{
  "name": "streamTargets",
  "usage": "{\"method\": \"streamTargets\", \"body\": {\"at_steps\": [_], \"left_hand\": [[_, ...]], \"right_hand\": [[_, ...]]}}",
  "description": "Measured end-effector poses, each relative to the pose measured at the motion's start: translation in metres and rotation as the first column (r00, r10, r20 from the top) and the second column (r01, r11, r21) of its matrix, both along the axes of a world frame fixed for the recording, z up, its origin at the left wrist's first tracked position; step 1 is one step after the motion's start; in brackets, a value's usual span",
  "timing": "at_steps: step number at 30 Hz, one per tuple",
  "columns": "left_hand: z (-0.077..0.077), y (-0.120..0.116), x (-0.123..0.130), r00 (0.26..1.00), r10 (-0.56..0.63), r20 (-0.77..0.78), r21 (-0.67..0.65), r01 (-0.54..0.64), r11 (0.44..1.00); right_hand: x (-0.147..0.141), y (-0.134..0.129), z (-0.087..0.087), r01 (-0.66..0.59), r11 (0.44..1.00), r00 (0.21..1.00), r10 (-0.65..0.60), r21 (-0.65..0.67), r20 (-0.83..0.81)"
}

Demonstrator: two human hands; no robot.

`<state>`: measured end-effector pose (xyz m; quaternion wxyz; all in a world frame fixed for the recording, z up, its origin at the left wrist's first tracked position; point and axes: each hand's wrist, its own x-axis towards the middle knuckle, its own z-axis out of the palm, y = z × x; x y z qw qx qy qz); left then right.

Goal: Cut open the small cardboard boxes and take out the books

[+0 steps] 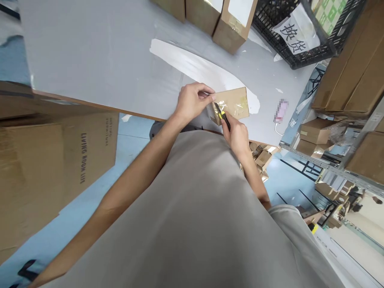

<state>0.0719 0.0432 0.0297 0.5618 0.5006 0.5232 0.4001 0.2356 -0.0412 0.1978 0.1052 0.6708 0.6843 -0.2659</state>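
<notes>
A small brown cardboard box (232, 101) with shiny clear tape lies close to the table's near edge. My left hand (194, 100) grips its left end, thumb on top and fingers curled at the far corner. My right hand (237, 134) is closed around a black and yellow utility knife (222, 115). The knife's tip points up and left, at the taped left end of the box near my left thumb. Whether the blade has gone into the tape I cannot tell.
Several cardboard boxes (229, 38) stand at the table's far side beside a black plastic crate (295, 62). A blurred pink item (281, 111) with a white cord lies right. Large cartons (60, 160) stand left below the grey table (99, 60); metal shelving (324, 162) is right.
</notes>
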Motion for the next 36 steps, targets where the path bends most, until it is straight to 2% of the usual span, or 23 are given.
{"method": "streamTargets", "body": {"at_steps": [4,6,12,14,16,20,22,27,29,33,36], "left_hand": [[-0.009,0.0,-0.001,1.0,-0.011,0.016,-0.01,0.011,1.0],[-0.007,0.0,-0.002,0.999,-0.003,0.038,-0.02,0.003,1.0],[0.024,0.003,-0.012,0.998,-0.061,-0.008,0.032,0.061,0.998],[0.029,0.004,-0.014,0.997,-0.078,-0.026,0.044,0.079,0.996],[0.024,0.003,-0.013,0.998,-0.067,-0.019,0.03,0.068,0.997],[0.005,0.001,-0.008,1.0,-0.008,0.028,-0.046,0.009,0.999],[0.003,0.002,-0.007,0.999,-0.008,0.031,-0.06,0.009,0.998],[0.026,0.004,-0.014,0.996,-0.086,0.002,0.023,0.086,0.996],[0.033,0.004,-0.014,0.996,-0.084,-0.007,0.018,0.084,0.996],[0.037,0.003,-0.012,0.998,-0.048,-0.042,-0.034,0.046,0.998],[0.037,0.003,-0.01,0.997,-0.043,-0.07,-0.027,0.041,0.999]], "right_hand": [[-0.002,0.001,0.003,0.004,1.0,1.0,-0.004,-0.031,0.008],[-0.003,0.002,0.003,0.001,0.999,1.0,-0.001,-0.04,0.009],[-0.007,0.002,0.002,-0.002,0.999,1.0,0.002,-0.045,0.007],[-0.008,0.0,0.001,-0.017,0.999,1.0,0.018,-0.05,0.023],[-0.01,-0.002,0.001,-0.033,0.999,0.999,0.034,-0.043,0.02],[-0.013,0.001,0.003,-0.021,0.997,0.999,0.025,-0.073,0.047],[-0.015,0.004,0.004,0.005,0.995,0.997,0.002,-0.099,0.077],[-0.015,0.007,0.003,0.006,0.996,0.997,0.001,-0.089,0.08],[-0.015,0.007,0.005,0.007,0.995,0.997,0.0,-0.097,0.076],[-0.022,0.013,0.015,0.044,0.988,0.994,-0.028,-0.15,0.107],[-0.028,0.021,0.022,0.047,0.981,0.991,-0.022,-0.186,0.135]]}}
